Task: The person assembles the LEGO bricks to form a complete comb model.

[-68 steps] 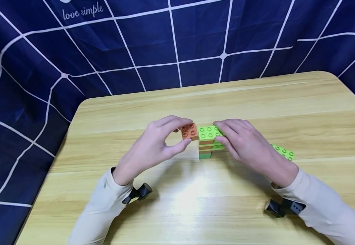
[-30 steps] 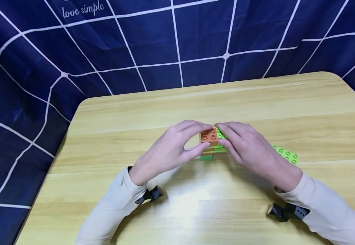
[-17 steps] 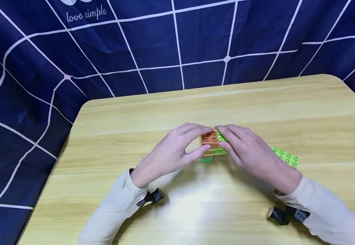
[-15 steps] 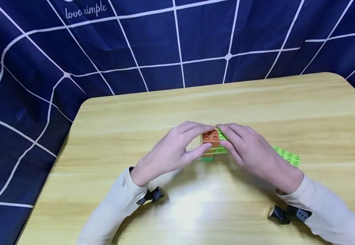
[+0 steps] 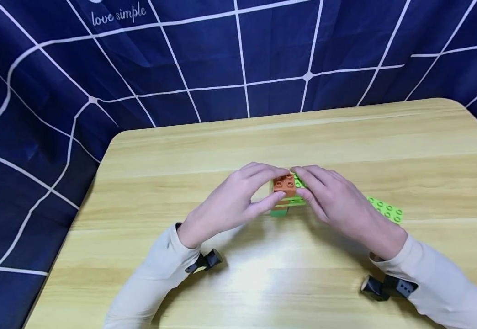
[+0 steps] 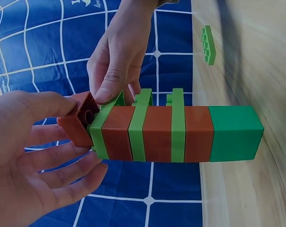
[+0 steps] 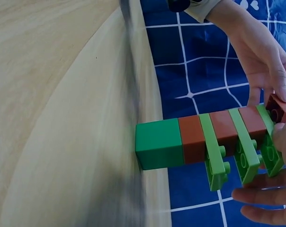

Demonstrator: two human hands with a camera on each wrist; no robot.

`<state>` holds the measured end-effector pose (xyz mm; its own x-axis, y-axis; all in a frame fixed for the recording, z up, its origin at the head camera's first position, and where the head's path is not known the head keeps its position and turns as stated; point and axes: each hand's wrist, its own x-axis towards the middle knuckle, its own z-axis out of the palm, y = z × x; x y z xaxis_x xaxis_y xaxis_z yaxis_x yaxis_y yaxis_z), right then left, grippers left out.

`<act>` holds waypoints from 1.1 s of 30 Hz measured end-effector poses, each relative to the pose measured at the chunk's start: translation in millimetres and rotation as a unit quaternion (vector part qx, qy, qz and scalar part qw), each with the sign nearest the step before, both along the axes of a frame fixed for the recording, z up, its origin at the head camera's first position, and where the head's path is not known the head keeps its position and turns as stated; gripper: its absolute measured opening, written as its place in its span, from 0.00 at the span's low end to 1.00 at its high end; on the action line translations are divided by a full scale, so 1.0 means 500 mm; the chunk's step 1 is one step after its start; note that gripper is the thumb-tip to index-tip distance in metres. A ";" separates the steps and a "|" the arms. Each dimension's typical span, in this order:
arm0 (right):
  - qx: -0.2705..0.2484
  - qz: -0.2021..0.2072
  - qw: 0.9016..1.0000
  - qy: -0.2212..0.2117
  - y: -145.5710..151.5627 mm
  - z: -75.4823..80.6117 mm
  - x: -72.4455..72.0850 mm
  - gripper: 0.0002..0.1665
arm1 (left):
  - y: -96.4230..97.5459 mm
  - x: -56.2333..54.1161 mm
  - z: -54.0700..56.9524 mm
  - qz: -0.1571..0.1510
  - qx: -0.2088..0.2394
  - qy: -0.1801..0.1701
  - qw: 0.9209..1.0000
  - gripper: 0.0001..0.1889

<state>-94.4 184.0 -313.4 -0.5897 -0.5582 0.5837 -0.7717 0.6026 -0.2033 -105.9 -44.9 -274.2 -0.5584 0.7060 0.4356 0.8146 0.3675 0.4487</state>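
Observation:
My left hand (image 5: 230,198) pinches a square orange-brown toy building brick (image 5: 284,183) between thumb and fingers, over the left end of the stack. In the left wrist view this brick (image 6: 77,124) leans at an angle against the top light green plate (image 6: 99,135). My right hand (image 5: 339,205) grips that top plate by its right part, thumb in front and fingers behind. Below it, brown bricks (image 6: 157,133) alternate with light green plates jutting to the right. A darker green brick (image 6: 235,134) forms the base, standing on the table.
One loose light green plate (image 5: 386,210) lies on the wooden table (image 5: 201,153), right of the stack and behind my right wrist. A dark blue curtain with white lines (image 5: 205,55) hangs beyond the table's far edge. Small black cameras (image 5: 205,261) sit on both wrists.
My left hand has brought the brown brick rightward, from beside the stack to over the top plate's left end. Through the last half second both hands stay nearly still. The right hand keeps its grip.

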 end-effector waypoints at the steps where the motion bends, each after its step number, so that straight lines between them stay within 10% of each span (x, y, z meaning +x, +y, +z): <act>1: 0.000 0.000 1.000 -0.001 0.001 -0.001 0.001 0.35 | 0.001 0.000 -0.002 -0.001 0.001 0.001 1.000 0.18; 33: 0.017 -0.004 1.000 -0.005 0.003 -0.004 0.007 0.36 | -0.003 0.007 -0.002 -0.002 -0.001 0.008 1.000 0.19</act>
<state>-91.1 185.5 -315.2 -0.5992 -0.5733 0.5587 -0.7653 0.6152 -0.1894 -102.5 -46.5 -275.0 -0.5479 0.7095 0.4432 0.8235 0.3643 0.4348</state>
